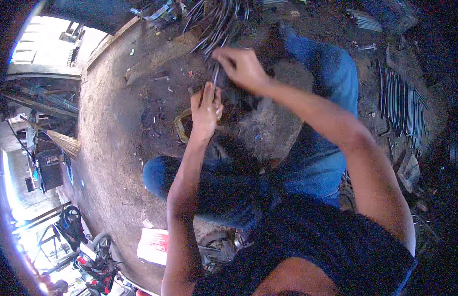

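Note:
My left hand (206,112) is wrapped round a thin metal rod (216,76), which points away from me above the floor. Beyond it, my right hand (244,70) has its fingers pinched together near the rod's far end. Whether they grip the rod itself or something small there is hard to make out. A bundle of long dark metal rods (226,22) lies on the ground just past both hands. Beside my left wrist sits a container with a yellowish rim (180,129), partly hidden by the hand and forearm.
Several rods (401,103) lie in a row at the right, and a smaller bunch (364,20) at the far right. My bent legs in jeans (332,74) flank the work spot. A white and red bag (154,246), a broom (64,143) and a motorcycle (93,264) are leftward.

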Motion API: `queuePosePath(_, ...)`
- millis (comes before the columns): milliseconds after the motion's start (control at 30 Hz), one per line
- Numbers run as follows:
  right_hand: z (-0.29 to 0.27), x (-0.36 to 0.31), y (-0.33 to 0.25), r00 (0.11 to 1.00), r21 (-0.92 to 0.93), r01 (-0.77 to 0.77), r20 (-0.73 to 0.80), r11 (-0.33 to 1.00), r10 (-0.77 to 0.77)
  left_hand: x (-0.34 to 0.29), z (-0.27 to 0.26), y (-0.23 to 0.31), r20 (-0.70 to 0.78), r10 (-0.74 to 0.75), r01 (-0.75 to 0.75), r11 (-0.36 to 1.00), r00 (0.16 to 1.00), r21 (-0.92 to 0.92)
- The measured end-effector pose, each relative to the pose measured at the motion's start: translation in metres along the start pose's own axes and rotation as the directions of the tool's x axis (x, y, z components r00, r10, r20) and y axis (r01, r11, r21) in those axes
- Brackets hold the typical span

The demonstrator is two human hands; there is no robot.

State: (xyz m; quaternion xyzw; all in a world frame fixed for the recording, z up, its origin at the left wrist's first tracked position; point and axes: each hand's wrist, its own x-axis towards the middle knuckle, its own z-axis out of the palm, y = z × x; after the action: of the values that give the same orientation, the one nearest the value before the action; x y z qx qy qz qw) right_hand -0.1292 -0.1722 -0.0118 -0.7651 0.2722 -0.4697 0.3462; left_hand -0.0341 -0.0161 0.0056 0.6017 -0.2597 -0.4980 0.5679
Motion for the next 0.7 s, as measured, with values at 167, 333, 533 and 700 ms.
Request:
queuePosePath(167,0.021,-0.031,-0.014,0.997,-0.033,-0.081,-0.010,0.996,0.081,0.004,-0.004,-0.008,-0.051,-0.010,0.008,0.999,0.999,-0.053)
queuePosePath(333,-0.012,0.019,0.030,0.985,-0.175,-0.165,-0.086,0.971,0.152,0.000,0.022,0.002,-0.060,-0.063,0.062,0.998,0.996,-0.019)
queuePosePath(533,0.019,-0.041,-0.024,0.993,0.089,0.039,0.104,0.995,-0.048,-0.003,-0.011,-0.001,-0.077,0.003,0.001,0.999,0.997,0.053)
queuePosePath(700,-0.006,0.009,0.037,0.963,-0.154,-0.222,-0.187,0.963,0.192,-0.002,0.019,-0.003,-0.014,-0.022,0.023,0.995,1.000,0.092)
